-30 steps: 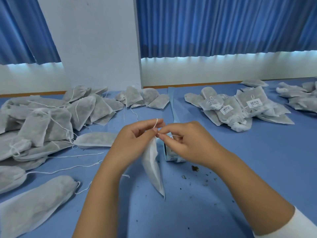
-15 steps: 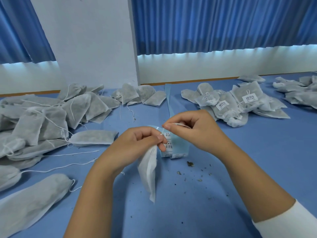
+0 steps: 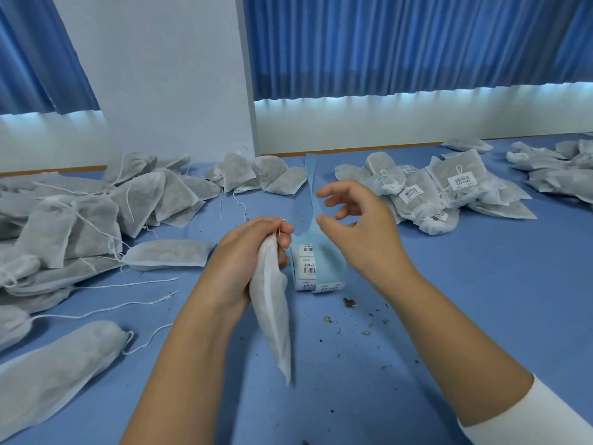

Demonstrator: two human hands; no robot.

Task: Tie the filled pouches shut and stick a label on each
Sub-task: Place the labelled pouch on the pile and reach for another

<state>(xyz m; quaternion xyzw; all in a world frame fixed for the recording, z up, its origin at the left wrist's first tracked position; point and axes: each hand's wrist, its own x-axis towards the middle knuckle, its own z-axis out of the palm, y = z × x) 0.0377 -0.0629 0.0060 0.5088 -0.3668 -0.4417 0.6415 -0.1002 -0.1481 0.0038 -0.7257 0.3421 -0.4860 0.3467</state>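
Pouch (image 3: 271,313) pinched at its neck in my left hand (image 3: 247,252), above the table (image 3: 481,284); contents not visible through fabric. Long axis near vertical, bottom end down. Right hand (image 3: 356,226) loose, holding nothing, near label roll (image 3: 321,268).

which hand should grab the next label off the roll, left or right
Right. The right hand is free, fingers open, close to the pale blue roll of barcode labels. The left hand grips the neck of the white fabric pouch.
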